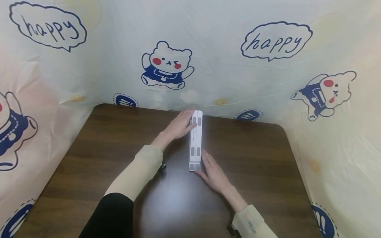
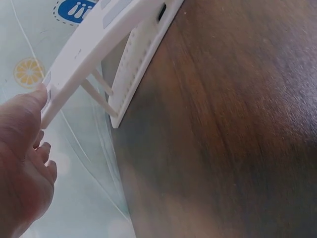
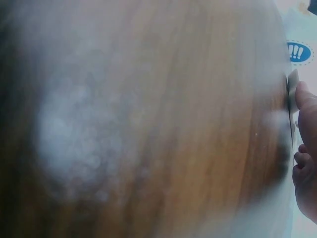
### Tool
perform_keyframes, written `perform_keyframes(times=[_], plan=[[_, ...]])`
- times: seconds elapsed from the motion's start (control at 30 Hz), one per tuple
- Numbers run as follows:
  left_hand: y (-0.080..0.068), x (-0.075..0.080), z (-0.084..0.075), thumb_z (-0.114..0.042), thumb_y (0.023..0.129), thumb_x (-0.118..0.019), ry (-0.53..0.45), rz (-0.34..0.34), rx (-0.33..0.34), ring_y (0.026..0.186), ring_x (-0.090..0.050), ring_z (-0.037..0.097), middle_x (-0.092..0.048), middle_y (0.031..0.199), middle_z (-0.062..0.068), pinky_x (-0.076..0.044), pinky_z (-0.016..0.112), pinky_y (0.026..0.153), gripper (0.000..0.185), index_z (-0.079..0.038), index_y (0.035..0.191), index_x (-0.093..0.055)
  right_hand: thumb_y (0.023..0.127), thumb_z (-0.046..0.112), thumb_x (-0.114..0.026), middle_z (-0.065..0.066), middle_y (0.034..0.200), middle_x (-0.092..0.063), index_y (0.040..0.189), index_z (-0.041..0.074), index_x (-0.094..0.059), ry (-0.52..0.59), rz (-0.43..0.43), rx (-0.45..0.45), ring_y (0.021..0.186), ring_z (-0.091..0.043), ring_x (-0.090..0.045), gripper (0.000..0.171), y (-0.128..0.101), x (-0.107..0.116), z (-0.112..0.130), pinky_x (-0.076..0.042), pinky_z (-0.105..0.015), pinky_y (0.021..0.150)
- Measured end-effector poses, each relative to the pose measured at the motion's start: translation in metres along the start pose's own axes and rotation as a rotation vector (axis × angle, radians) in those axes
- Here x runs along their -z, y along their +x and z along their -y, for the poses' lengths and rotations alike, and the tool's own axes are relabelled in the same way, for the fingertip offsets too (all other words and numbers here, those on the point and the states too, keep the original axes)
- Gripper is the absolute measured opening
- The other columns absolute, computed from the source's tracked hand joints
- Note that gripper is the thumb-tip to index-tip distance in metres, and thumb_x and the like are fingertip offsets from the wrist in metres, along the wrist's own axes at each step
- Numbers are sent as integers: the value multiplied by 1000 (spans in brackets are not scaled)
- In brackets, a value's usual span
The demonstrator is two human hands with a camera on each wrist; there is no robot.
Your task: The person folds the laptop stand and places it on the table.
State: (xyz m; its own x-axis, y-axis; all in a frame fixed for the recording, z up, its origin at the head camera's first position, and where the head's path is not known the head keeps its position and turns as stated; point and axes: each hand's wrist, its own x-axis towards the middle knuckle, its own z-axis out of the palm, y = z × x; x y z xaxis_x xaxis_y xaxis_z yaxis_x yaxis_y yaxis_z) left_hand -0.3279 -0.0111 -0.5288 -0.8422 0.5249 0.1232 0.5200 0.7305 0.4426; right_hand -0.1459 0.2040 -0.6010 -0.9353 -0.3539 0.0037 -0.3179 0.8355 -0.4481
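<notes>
A narrow white folding laptop stand (image 1: 195,140) with grey pads stands on the table, its long side running away from me. In the left wrist view, the stand (image 2: 74,62) has its upper bars raised on thin struts above the base. My left hand (image 1: 180,124) holds the far, raised end, with the thumb on a pad and the fingers along the left side. At the near end is my right hand (image 1: 215,173), its thumb at the front edge and its fingers along the right side. Only a sliver of the stand (image 3: 293,91) shows beside the right thumb.
The dark wooden table (image 1: 253,172) has rounded far corners. A pale curtain (image 1: 217,72) printed with bears and "happy" bubbles hangs around its back and sides, close behind the stand's far end.
</notes>
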Motion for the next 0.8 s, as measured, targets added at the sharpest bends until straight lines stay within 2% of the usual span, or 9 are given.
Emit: perform_keyframes(times=[0.27, 0.63, 0.8], plan=[[1, 1, 0, -34, 116, -54, 3, -2, 11, 172, -22, 35, -24, 183, 19, -21, 51, 143, 74, -1, 174, -22, 109, 51, -64, -13, 185, -23, 177, 11, -14, -18, 20, -1, 170, -32, -31, 93, 1, 2, 1, -33, -50, 137], [-9, 6, 1, -34, 116, -55, 20, 9, 20, 172, -22, 34, -24, 183, 18, -21, 50, 143, 75, -1, 175, -21, 111, 47, -63, -11, 186, -19, 178, 15, -11, 11, 26, 24, 171, -32, -28, 90, -4, 2, -5, -34, -51, 137], [-15, 5, 3, -34, 116, -54, 21, 4, 17, 171, -26, 37, -26, 182, 19, -22, 51, 143, 74, -1, 174, -23, 111, 43, -63, -13, 185, -20, 177, 11, -15, 14, 31, 39, 170, -33, -29, 88, -7, 3, -4, -32, -50, 138]])
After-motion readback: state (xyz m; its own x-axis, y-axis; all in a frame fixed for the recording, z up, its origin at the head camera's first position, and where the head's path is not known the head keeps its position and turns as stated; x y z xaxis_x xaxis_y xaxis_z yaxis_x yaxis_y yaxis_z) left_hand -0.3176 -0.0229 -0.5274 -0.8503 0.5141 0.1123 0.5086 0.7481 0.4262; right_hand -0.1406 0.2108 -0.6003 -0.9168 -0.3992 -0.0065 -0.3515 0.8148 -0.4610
